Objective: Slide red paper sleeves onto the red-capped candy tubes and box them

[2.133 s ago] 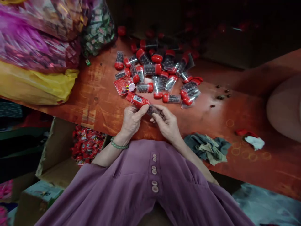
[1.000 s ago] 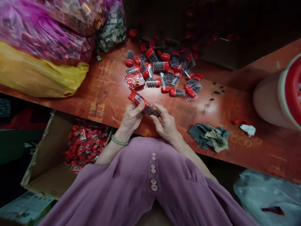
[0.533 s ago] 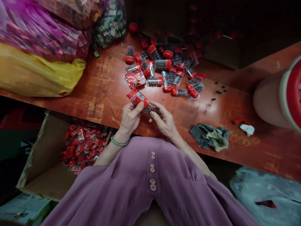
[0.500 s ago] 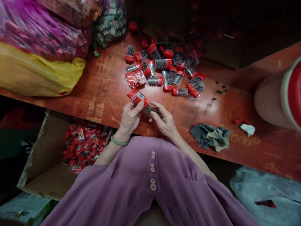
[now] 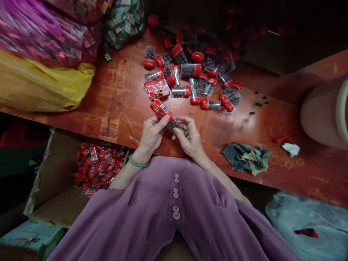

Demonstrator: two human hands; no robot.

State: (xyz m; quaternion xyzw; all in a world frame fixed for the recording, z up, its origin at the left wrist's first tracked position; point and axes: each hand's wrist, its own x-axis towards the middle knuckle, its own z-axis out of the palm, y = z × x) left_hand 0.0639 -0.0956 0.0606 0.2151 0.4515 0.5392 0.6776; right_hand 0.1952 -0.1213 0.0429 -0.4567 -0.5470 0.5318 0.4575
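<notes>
While you sit at the red-brown table (image 5: 114, 108), yellow and pink sacks (image 5: 40, 87) fill the upper left of the frame and a cardboard box of red packets (image 5: 98, 168) sits lower left. A pile of red-capped candy tubes (image 5: 195, 76) lies at top centre. Your left hand (image 5: 152, 133) and right hand (image 5: 190, 139), at centre, both pinch one small tube in a red wrapper (image 5: 165, 115), fingers closed on it. It looks light, stiff and slick; grip it at the two ends.
</notes>
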